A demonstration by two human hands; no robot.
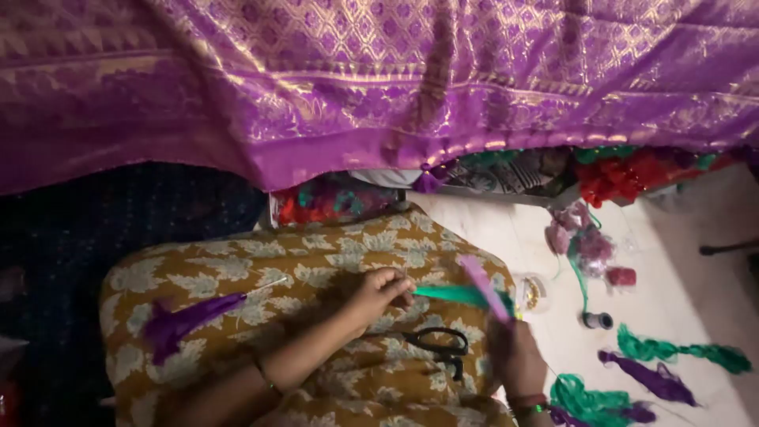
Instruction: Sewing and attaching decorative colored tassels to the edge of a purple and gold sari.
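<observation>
A bundle of green thread [455, 295] is pinched at its end in the closed grip of the left hand [378, 294], above the lap covered by mustard floral cloth [261, 269]. The other end of the thread is held in the closed grip of the right hand [515, 352], where a pink strip [484, 286] is also gripped. Black scissors [439, 346] are laid on the cloth between the hands, and a purple tassel [183, 323] is seen to the left.
</observation>
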